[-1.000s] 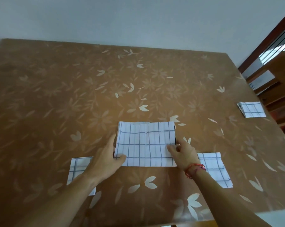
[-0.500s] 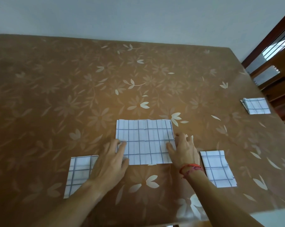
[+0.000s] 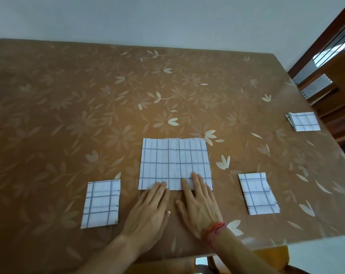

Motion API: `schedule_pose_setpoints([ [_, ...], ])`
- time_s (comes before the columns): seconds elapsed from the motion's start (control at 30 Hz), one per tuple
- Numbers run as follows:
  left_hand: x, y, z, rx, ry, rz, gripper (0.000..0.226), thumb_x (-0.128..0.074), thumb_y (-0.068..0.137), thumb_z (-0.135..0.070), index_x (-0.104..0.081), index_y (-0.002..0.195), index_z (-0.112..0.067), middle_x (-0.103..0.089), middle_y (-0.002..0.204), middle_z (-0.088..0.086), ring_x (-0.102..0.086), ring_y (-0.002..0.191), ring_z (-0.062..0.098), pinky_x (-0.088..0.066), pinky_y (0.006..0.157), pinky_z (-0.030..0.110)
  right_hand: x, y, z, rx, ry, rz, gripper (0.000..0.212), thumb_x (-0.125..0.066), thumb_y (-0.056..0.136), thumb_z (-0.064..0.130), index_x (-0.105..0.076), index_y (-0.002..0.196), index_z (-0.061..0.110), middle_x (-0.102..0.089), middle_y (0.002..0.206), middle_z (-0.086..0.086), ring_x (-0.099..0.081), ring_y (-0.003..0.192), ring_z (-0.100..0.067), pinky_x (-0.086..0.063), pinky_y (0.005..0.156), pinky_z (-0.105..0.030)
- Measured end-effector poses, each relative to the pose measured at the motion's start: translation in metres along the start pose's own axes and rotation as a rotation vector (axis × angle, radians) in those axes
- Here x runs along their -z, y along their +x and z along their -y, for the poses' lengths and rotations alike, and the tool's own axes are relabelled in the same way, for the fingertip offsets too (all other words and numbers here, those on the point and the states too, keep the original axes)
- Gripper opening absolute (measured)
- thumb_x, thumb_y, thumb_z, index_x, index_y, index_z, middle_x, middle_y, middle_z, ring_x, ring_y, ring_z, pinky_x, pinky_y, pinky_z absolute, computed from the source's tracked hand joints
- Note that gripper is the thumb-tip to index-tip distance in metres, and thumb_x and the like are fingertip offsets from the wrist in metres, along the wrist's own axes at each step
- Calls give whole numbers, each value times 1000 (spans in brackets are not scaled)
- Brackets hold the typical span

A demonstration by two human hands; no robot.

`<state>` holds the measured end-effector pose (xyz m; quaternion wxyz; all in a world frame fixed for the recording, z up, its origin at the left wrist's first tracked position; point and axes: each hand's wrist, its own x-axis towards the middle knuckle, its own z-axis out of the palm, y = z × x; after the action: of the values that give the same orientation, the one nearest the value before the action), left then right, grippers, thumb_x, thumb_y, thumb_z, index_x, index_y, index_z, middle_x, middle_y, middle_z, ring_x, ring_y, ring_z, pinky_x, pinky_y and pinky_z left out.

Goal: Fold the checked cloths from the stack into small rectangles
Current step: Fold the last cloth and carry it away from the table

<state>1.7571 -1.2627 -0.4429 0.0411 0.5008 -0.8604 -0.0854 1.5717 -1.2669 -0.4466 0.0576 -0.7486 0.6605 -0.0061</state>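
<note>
Centre cloth [image 3: 175,163] lies flat on the table [image 3: 68,107], a white checked rectangle with a crease down its middle. Both hands are palm-down, side by side at its near edge. Left hand [image 3: 147,214]: fingers straight and together, only the tips on the cloth's near edge, gripping nothing. Right hand [image 3: 199,204]: fingers spread, lying on the near right part of the cloth, pressing flat, nothing pinched; red thread band [image 3: 214,231] on the wrist. Folded cloth [image 3: 101,203] sits to the left, another folded cloth [image 3: 258,193] to the right, both apart from the centre one. Stack [image 3: 303,121] lies at the far right table edge, well apart. Chair [image 3: 334,91] beyond that edge.
</note>
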Motion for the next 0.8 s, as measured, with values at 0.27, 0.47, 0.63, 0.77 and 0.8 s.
schedule_pose_setpoints([
  [0.27,-1,2,1,34,38,47,58,-38,96,-41,-48,141,-7,-43,149,8,-36,140,22,-30,111,40,0,2,-2,1,-16,-3,60,-37,92,51,-52,137,14,-47,145,-20,-48,133,-36,-40,104,-47],
  [0.47,-2,-7,7,115,31,52,63,-42,96,-45,-45,140,0,-40,150,16,-35,141,26,-27,115,40,0,3,-1,-4,-43,34,62,-37,91,51,-52,137,13,-47,145,-20,-47,133,-37,-38,105,-47],
  [0.63,-2,-15,12,167,45,53,60,-32,93,-35,-48,138,2,-40,148,19,-38,138,29,-23,109,41,6,3,16,79,17,-1,58,-34,96,41,-43,142,7,-41,150,-19,-40,139,-35,-38,109,-48],
  [0.77,-2,-15,11,177,19,41,58,-32,93,-32,-49,137,1,-44,146,18,-42,136,28,-39,109,42,6,-3,47,320,71,4,59,-28,99,36,-37,148,3,-35,154,-15,-31,144,-28,-35,112,-47],
  [0.8,-1,-15,10,174,16,46,57,-32,93,-30,-48,139,0,-44,146,18,-42,136,27,-39,106,45,4,-5,52,361,69,12,59,-32,98,35,-38,147,4,-36,154,-14,-31,144,-27,-36,111,-46],
])
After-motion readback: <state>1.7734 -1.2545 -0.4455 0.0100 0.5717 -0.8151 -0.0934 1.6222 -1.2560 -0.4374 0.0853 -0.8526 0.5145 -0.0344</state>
